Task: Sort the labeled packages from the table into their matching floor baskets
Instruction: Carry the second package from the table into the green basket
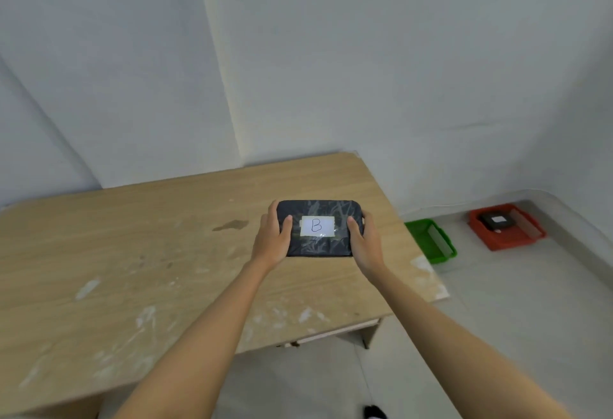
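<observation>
A black wrapped package (pixel 318 211) with a white label marked "B" lies over the right part of the wooden table (pixel 132 252). My left hand (pixel 272 239) grips its left end and my right hand (pixel 363 241) grips its right end, thumbs on top. On the floor to the right stand a green basket (pixel 431 241), which looks empty, and a red basket (pixel 507 229) holding another black package (pixel 497 221) with a white label.
The table stands against a white wall in a corner, with pale scuffs and a dark stain (pixel 230 225) on its top. Grey tiled floor lies to the right of the table and in front of it. A dark shoe tip (pixel 374 412) shows at the bottom edge.
</observation>
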Tool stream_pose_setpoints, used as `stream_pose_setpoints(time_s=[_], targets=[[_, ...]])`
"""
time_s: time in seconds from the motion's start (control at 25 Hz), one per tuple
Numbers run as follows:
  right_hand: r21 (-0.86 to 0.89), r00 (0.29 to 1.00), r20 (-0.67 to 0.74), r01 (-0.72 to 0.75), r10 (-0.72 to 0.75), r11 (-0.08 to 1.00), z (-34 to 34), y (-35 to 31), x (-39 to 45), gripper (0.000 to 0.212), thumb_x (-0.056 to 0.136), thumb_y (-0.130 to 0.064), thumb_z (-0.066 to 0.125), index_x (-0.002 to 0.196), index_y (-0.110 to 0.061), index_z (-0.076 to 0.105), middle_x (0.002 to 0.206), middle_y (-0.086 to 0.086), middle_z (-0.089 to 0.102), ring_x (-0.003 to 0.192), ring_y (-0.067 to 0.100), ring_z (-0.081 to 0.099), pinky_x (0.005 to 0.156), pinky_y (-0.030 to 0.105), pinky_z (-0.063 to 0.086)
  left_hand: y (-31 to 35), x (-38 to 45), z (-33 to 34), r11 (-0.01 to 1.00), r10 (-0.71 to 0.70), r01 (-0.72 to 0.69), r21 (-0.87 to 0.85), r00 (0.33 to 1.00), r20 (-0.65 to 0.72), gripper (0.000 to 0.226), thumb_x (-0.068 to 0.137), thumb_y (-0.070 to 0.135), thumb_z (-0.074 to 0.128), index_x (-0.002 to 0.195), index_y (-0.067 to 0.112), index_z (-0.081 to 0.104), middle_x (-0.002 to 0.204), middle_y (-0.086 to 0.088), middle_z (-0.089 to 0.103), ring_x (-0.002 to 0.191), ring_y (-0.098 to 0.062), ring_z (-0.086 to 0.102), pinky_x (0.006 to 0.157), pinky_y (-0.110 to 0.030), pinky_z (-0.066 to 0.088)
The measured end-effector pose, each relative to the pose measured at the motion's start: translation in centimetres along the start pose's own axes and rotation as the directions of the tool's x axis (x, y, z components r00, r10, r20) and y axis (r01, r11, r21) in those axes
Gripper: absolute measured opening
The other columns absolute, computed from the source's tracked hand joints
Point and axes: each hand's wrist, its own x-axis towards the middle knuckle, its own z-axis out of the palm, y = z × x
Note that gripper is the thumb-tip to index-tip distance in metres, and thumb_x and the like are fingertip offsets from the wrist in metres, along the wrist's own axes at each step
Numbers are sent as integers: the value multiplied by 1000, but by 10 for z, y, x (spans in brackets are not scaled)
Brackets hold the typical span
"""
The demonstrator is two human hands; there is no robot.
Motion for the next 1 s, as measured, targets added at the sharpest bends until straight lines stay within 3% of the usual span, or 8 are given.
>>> stream_pose_setpoints(time_s=[0.28, 0.4, 0.6, 1.0], targets=[[-40, 990, -128, -68, 62, 997, -171, 36, 53, 37, 98, -28, 42, 131, -11, 41, 100, 0, 56, 87, 16, 56, 56, 11, 42, 101, 22, 159, 999, 27, -22, -40, 992, 123, 51, 96, 35, 38, 145, 25, 23, 141, -10, 41, 123, -25, 49, 100, -36, 39], [-71, 989, -144, -32, 21, 997, -255, 48, 99, 35, 98, -27, 41, 128, -9, 43, 97, 1, 57, 95, 24, 59, 72, 26, 42, 157, 45, 237, 997, 39, -28, -72, 988, 152, 51, 96, 34, 39, 144, 23, 24, 141, -12, 44, 125, -26, 48, 106, -40, 39], [-89, 987, -157, -50, 35, 995, -363, 70, 165, 34, 99, -28, 39, 126, -8, 42, 101, 3, 57, 90, 19, 53, 80, 29, 40, 236, 85, 336, 998, 65, -60, -29, 980, 188, 50, 96, 34, 37, 144, 25, 24, 134, -16, 47, 122, -29, 49, 105, -40, 38], [-111, 990, -102, -111, 99, 988, -437, 131, 358, 33, 99, -25, 39, 126, -6, 42, 100, 4, 57, 92, 22, 56, 78, 32, 44, 274, 222, 480, 995, -50, 66, -77, 979, 199, 52, 97, 36, 35, 146, 29, 19, 129, -12, 58, 112, -32, 57, 97, -37, 44]])
